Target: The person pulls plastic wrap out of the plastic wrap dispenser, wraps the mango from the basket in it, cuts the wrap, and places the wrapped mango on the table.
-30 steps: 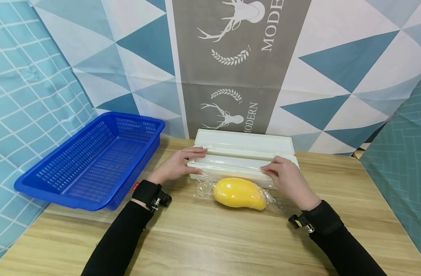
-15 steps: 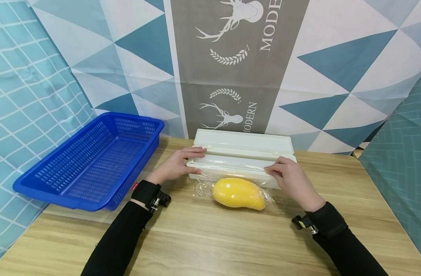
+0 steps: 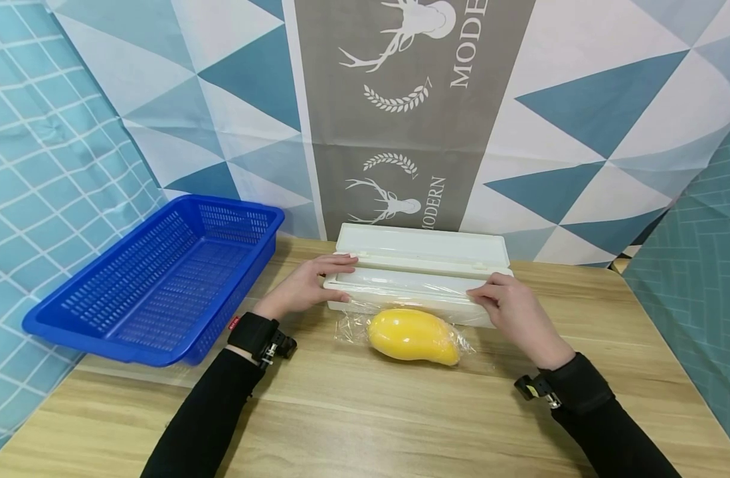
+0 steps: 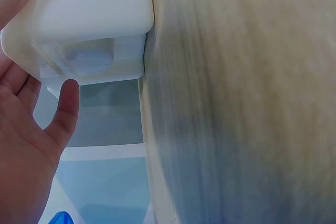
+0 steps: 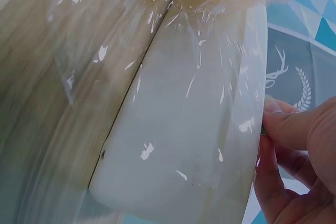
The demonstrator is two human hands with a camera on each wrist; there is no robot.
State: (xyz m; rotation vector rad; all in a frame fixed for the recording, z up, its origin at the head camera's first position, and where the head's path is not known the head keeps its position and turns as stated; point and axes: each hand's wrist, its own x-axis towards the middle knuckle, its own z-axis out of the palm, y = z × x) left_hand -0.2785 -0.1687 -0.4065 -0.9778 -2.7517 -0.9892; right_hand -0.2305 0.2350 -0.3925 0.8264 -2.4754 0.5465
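Observation:
A white cling film dispenser (image 3: 427, 247) lies at the table's back with its lid raised, a white roll inside. My left hand (image 3: 307, 285) holds its left end, thumb at the front and fingers over the top. At the right part of the front edge, my right hand (image 3: 517, 312) pinches a small piece that looks like the slide cutter (image 5: 264, 128), mostly hidden by the fingers. Clear film (image 5: 100, 53) drapes over the dispenser's front. Before the dispenser lies a yellow mango (image 3: 412, 336), with crinkled film around it.
A blue perforated plastic basket (image 3: 179, 292) stands on the left of the wooden table (image 3: 388, 411). Patterned cloth (image 3: 580, 99) hangs right behind the dispenser.
My right hand has slid a short way to the right along the dispenser's front edge. The left hand, mango and basket stay in place.

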